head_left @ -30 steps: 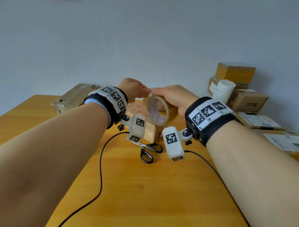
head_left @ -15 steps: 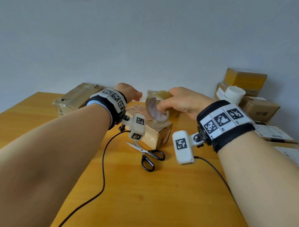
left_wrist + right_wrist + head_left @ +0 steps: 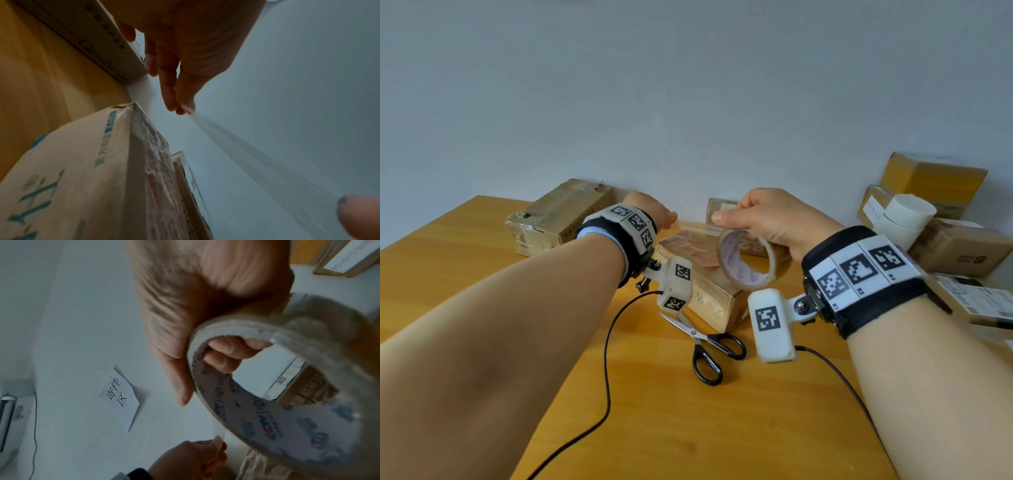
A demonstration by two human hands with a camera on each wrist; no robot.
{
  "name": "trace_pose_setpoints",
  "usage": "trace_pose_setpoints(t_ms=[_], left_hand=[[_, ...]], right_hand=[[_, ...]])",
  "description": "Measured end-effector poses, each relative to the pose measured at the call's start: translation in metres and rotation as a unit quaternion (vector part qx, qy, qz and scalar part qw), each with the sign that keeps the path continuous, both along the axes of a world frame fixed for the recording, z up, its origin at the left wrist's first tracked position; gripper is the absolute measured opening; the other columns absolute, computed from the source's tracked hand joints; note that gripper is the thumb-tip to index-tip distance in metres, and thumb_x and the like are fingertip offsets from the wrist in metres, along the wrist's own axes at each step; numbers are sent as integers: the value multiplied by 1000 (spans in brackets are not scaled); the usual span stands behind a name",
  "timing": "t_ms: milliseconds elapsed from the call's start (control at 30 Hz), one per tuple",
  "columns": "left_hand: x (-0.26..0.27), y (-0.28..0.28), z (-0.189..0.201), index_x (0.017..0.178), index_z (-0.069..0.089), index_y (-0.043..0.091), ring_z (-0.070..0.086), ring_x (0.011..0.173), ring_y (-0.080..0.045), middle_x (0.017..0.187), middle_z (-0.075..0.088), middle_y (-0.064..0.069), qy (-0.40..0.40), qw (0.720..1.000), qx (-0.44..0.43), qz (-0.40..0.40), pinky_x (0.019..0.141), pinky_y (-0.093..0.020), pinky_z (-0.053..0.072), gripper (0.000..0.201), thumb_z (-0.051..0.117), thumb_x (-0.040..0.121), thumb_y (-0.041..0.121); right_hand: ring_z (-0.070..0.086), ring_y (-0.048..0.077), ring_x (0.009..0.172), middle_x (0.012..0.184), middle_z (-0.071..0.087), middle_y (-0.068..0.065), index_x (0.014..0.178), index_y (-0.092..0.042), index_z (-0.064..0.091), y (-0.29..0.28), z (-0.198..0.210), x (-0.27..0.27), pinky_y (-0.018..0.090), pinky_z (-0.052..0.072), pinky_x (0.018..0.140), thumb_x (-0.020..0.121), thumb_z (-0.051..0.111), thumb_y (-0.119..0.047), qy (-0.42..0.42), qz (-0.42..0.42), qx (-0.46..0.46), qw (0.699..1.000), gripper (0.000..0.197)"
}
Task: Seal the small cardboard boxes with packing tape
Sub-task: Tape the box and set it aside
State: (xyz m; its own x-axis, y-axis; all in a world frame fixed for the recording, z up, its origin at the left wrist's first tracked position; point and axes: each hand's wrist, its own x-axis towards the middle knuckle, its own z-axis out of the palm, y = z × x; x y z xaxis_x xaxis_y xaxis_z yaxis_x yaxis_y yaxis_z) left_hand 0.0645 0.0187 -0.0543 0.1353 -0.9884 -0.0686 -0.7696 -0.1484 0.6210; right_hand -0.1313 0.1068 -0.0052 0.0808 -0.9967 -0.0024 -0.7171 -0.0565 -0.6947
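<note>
wristbands (image 3: 859, 270): black, white tag squares | wrist cameras (image 3: 772, 325): white, black cables

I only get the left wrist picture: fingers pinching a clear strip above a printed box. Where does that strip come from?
Observer: The strip comes off a tape roll that the right hand grips, with fingers through its core.
Operator: Is there anything to cut it with?
Observer: Yes. Black-handled scissors lie on the table in front of the box, and neither hand is touching them.
Operator: Are there more boxes?
Observer: Yes. Several other boxes are piled at the far right by the wall.
</note>
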Motion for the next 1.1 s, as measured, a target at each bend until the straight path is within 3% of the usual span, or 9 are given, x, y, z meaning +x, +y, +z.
trace_pose_setpoints(t_ms=[33,100,200,300,500,600,767,967,1100], left_hand=[[2,-2,-2,96,62,10,59,91,-21,88,64,-1,29,999,-18,8,64,-19,45,17,69,91,25],[2,-6,-4,95,63,9,63,95,-22,99,66,-6,25,999,-28,14,65,-22,46,19,72,88,24],[-2,-8,-4,113,64,6,63,109,-25,111,67,-8,-104,994,21,-6,82,-31,52,40,53,100,42],[-6,-11,-7,103,55,7,58,93,-22,90,59,-4,-201,979,39,-18,75,-30,46,45,39,103,49],[-6,-16,-13,124,59,6,62,110,-25,120,64,-11,-338,936,63,-70,76,-29,43,61,25,105,53],[-7,-21,-16,125,58,4,61,115,-25,124,63,-11,-381,918,57,-94,76,-29,43,60,23,107,49],[-12,-24,-18,121,59,7,57,93,-22,86,55,-3,-414,900,73,-113,72,-28,41,55,23,108,46],[-13,-33,-27,121,58,6,63,109,-25,118,63,-9,-420,894,82,-130,75,-29,42,56,25,107,49],[-15,-39,-32,94,51,6,54,89,-26,77,50,-5,-352,926,87,-108,75,-32,40,43,32,107,42]], right_hand=[[70,28,95,102,74,11,99,-12,69,-2,-1,2,45,58,89,79,78,-56,6,-2,9,1000,50],[71,30,95,100,74,13,95,-9,69,-7,-4,4,47,58,91,79,78,-57,19,-4,22,1000,51],[72,27,92,96,74,8,89,-13,68,-14,-10,5,48,58,92,78,79,-57,34,-4,32,999,47],[70,24,93,96,74,5,88,-16,66,-17,-12,7,48,57,93,77,81,-54,36,-6,36,999,43],[67,23,94,97,69,4,94,-16,60,-20,-16,11,43,56,90,80,78,-55,61,-3,34,998,46],[67,22,92,94,68,4,101,-12,64,-20,-16,11,39,55,85,81,78,-54,59,-9,36,998,49],[68,21,86,93,69,3,113,-8,67,-25,-20,11,39,58,82,79,79,-57,52,-22,35,998,61],[67,20,85,96,69,4,117,-6,66,-31,-23,11,38,57,81,78,78,-59,52,-21,36,998,66],[62,18,80,91,64,1,109,-12,64,-33,-26,10,35,51,73,78,78,-60,51,-22,36,998,59]])
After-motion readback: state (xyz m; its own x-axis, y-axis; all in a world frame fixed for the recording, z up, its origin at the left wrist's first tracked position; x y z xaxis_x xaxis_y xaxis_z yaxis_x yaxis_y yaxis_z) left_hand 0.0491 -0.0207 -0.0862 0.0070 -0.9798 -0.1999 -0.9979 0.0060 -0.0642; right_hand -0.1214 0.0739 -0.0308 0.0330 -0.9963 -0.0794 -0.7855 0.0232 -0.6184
